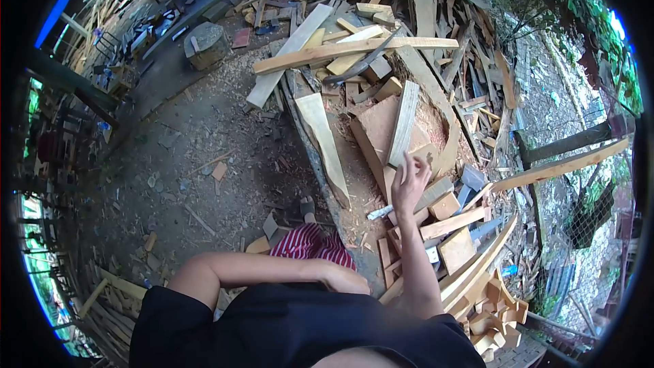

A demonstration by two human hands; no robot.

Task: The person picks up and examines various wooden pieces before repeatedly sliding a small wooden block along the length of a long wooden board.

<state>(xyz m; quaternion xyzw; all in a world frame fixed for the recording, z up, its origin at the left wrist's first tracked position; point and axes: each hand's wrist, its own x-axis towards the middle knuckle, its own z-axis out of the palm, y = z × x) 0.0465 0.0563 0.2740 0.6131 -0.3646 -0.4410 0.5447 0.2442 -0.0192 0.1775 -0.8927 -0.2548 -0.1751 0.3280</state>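
Observation:
My right hand (411,184) reaches forward over the wood-covered work surface, palm down. Its fingers are slightly bent and apart, with the fingertips right at the near end of a narrow weathered board (405,123). That board lies lengthwise on a thick wooden block (371,146), which has wood shavings beside it. My left arm is folded across my front, and my left hand (346,279) rests low by my waist, over red-and-white striped cloth (306,242). The fingers of that hand are hidden.
A long pale plank (323,146) lies along the bench's left edge. Across the back runs a long beam (354,54), beside a dark curved piece (364,61). Wood offcuts (456,249) crowd the right side. A stump (206,46) stands on the shavings-strewn ground (211,136).

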